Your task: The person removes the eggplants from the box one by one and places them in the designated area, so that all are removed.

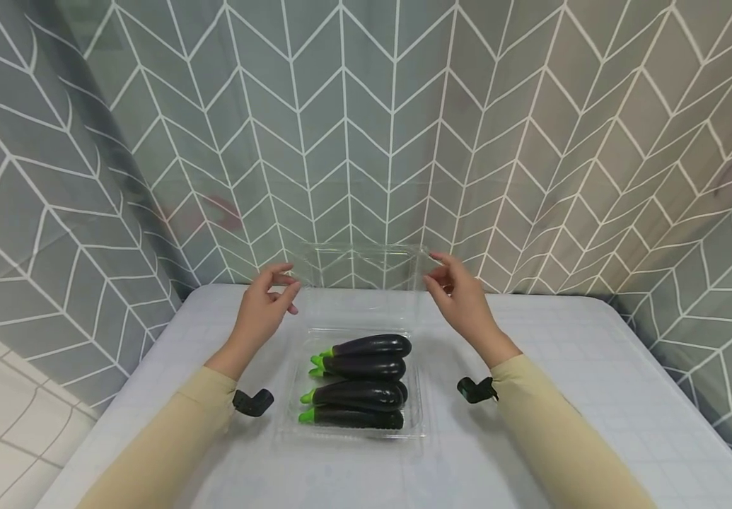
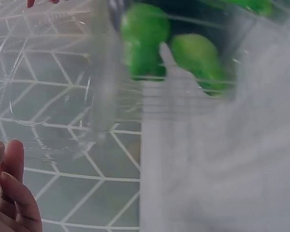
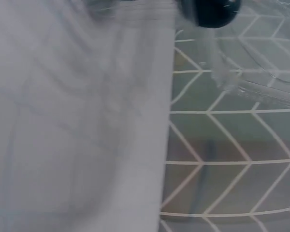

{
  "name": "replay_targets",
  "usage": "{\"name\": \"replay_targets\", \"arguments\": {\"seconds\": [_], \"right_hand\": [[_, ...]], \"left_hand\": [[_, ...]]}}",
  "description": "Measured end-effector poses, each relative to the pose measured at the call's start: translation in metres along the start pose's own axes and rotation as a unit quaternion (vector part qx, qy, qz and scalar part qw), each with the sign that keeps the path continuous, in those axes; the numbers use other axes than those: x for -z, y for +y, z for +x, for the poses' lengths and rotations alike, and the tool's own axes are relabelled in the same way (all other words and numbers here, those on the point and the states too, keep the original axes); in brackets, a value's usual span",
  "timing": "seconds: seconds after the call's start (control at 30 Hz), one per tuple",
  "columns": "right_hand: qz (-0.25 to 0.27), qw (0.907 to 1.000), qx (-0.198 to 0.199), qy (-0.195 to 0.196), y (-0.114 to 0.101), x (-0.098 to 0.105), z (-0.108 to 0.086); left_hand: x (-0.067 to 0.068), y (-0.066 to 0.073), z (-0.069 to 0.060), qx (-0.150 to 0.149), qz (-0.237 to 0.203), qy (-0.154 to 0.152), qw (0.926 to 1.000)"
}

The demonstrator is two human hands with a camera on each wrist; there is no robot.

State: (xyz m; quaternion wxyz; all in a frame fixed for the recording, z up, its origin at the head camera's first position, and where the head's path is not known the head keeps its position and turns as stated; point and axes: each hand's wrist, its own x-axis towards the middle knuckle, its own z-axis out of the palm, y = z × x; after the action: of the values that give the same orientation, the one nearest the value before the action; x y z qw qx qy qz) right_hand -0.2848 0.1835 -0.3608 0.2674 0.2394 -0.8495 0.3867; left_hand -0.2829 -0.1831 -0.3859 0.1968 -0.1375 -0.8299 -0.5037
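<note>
Clear plastic clamshell container [image 1: 359, 436], with bare hands at either side, on a white worktop [image 1: 455, 459] marked with faint grid lines. In the shallow base: glossy, nearly black eggplants [image 1: 366, 393], lying side by side and partly overlapping, green stem ends [image 1: 307, 398] toward the left hand [image 1: 260, 304], rounded ends toward the right hand [image 1: 460, 293]. Behind the base: transparent lid [image 1: 368, 272], raised along the far side, upper portion seen against a grey chevron-patterned curtain [image 1: 366, 127] beyond the far edge of the worktop. At the left edge of the lid: left hand, fingers bent, tips of thumb and forefinger slightly apart. At the opposite edge: right hand, forefinger near the upper corner, thumb lower, tips likewise apart. Pinch on the thin plastic or mere closeness to it: impossible to tell on either side. On both forearms: beige sleeves [image 1: 181, 424], with a small black camera [image 1: 253, 403] at each wrist. In the left wrist view: green stem ends behind the clear container wall, blurred, and bent fingers at lower left, close to the edge of the lid. In the right wrist view: dark rounded eggplant end at the top, corner of the lid at right, blurred worktop at left, and only a sliver of finger at the right margin.
</note>
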Motion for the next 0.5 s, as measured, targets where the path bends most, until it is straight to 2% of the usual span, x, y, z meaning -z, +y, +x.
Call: {"name": "replay_targets", "arguments": {"seconds": [0.13, 0.5], "right_hand": [[-0.001, 0.9992, -0.031, -0.024, 0.009, -0.010, -0.002], [-0.029, 0.9943, -0.059, -0.084, 0.028, -0.030, -0.010]], "left_hand": [[-0.007, -0.012, 0.004, 0.016, 0.009, -0.012, 0.9998], [-0.019, -0.031, 0.001, 0.046, 0.055, -0.052, 0.9961]]}}
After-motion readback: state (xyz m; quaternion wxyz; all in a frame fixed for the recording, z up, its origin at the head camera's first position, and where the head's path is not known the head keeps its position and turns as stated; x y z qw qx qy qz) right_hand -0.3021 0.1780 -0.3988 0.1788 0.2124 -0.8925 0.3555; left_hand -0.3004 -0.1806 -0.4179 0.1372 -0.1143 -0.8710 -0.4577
